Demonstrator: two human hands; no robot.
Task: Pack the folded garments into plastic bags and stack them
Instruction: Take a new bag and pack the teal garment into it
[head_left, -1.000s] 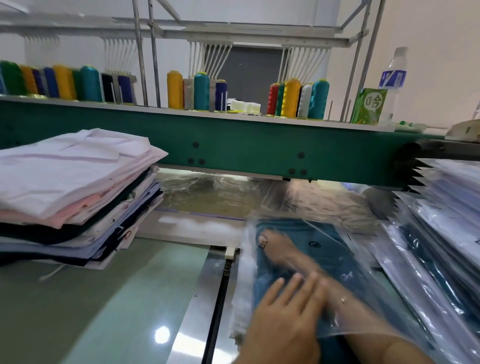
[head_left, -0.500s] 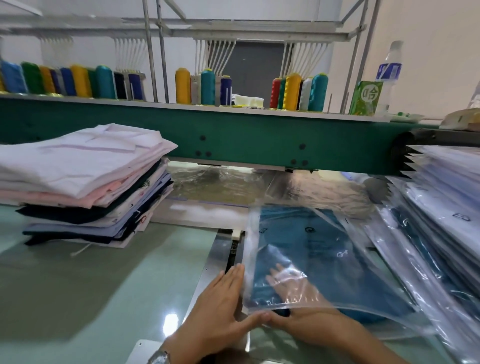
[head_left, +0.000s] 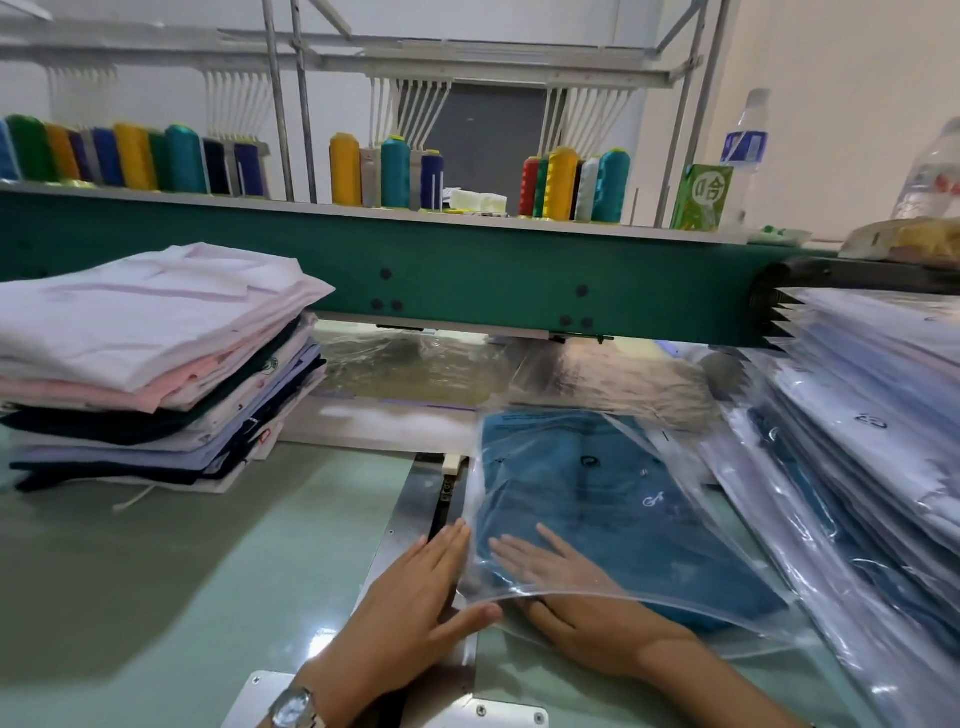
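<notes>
Garment workshop: thread cones (head_left: 561, 183) on an embroidery machine's green beam (head_left: 467, 275), stacked folded shirts (head_left: 150, 364), bagged garments (head_left: 862, 426).

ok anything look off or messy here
The stack of clear-bagged garments on the right leans, its lower bags splayed down toward the teal garment being bagged. The pile of unbagged folded garments on the left is ragged-edged, a loose white thread trailing from its base.

Room to pass over the green tabletop (head_left: 156, 571) near left, in front of the folded garment stack (head_left: 156, 364) blocking far left. Right side walled by the leaning stack of bagged garments (head_left: 857, 441), just beside the bagged teal garment (head_left: 623, 519) at centre. Far side closed by the green machine beam (head_left: 467, 280), only a low gap under it, loose plastic bags (head_left: 415, 364) lying there.
</notes>
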